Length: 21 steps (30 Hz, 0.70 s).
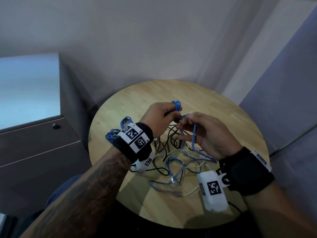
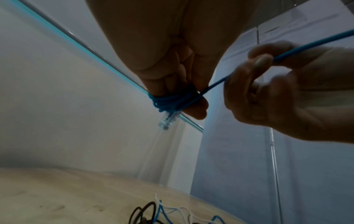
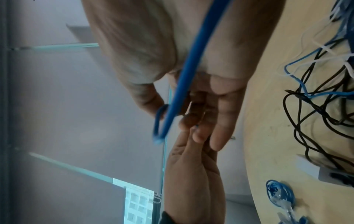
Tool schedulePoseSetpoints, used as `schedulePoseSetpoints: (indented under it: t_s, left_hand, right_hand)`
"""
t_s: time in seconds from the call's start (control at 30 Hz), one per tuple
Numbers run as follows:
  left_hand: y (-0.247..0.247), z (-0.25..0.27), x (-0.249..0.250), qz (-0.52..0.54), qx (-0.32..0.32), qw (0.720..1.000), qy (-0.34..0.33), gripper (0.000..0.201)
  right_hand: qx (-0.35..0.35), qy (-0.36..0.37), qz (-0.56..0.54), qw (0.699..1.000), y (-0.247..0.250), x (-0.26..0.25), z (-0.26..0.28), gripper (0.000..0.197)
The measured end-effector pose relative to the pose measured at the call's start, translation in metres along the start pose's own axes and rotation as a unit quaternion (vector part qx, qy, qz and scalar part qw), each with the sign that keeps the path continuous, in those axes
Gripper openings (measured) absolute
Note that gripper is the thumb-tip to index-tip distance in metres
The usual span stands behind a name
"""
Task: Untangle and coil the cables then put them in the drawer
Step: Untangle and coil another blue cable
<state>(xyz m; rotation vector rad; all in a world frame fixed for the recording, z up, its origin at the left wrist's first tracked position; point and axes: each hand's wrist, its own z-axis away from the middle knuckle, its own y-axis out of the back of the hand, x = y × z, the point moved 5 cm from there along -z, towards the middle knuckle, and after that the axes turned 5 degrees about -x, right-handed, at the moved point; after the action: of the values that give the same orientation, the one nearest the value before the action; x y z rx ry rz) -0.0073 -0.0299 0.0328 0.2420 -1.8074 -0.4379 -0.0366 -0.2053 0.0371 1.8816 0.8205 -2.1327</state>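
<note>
fingers (image 2: 197,106) of the left hand (image 1: 157,118) are pressed together with several turns of the blue cable (image 2: 172,100) wound around their tips; its clear plug (image 2: 168,119) hangs just below the turns. right hand (image 1: 208,134) pinches the free run of the same cable between thumb and forefinger, just beside the left fingertips, while its remaining fingers lie loosely extended. from this pinch the cable drops over the right palm and into the tangle (image 1: 178,157) of blue, black and white cables lying at the middle of the round desk (image 1: 236,121). two finished blue coils (image 1: 120,129) rest near the left edge of the desk, partly hidden by the left wrist. grey drawer cabinet (image 1: 39,145) stands off the left edge, its drawers closed in the head view.

step in hand, as judged: coiling one blue cable around the left fingers, with much of its length not yet wound and the rest of the heap still knotted. next move likely calls for carrying the pinched run around the left fingertips once more, feeding slack out of the tangle without dragging the black and white cables along.
</note>
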Motion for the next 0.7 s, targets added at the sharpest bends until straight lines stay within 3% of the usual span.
schedulePoseSetpoints:
  t_s: [0.1, 0.17, 0.23, 0.3, 0.37, 0.47, 0.53, 0.6, 0.7]
  left_hand:
    - [-0.006, 0.003, 0.005, 0.011, -0.058, 0.998, 0.017, 0.019]
    - [-0.009, 0.005, 0.008, -0.023, -0.085, 0.996, 0.014, 0.02]
    - [-0.013, 0.006, 0.008, -0.034, -0.118, 0.992, 0.029, 0.02]
    - [-0.021, 0.006, 0.006, 0.077, -0.152, 0.984, 0.057, 0.019]
    - [-0.026, 0.008, 0.006, 0.26, -0.17, 0.947, 0.079, 0.018]
    - [-0.025, 0.008, 0.011, 0.508, -0.173, 0.839, 0.094, 0.024]
    - [-0.02, 0.005, 0.007, 0.605, -0.157, 0.775, 0.09, 0.031]
    - [-0.016, 0.0, -0.001, 0.636, -0.129, 0.757, 0.077, 0.031]
    - [-0.007, -0.006, -0.016, 0.614, -0.059, 0.785, 0.051, 0.029]
  right_hand:
    - [0.011, -0.015, -0.038, 0.999, 0.005, 0.001, -0.002, 0.02]
    - [0.037, 0.007, 0.077, 0.996, 0.01, -0.008, 0.001, 0.024]
    - [0.086, 0.074, 0.255, 0.96, 0.015, -0.021, 0.004, 0.025]
    - [0.141, 0.152, 0.381, 0.901, 0.017, -0.032, 0.005, 0.022]
    - [0.17, 0.171, 0.408, 0.881, 0.023, -0.03, 0.001, 0.019]
    - [0.137, 0.154, 0.428, 0.88, 0.026, -0.021, -0.006, 0.023]
    - [0.087, 0.111, 0.421, 0.896, 0.02, -0.008, -0.009, 0.027]
    - [0.041, 0.052, 0.391, 0.918, 0.009, 0.008, -0.011, 0.023]
    - [0.008, 0.002, 0.382, 0.924, -0.006, 0.021, -0.01, 0.013]
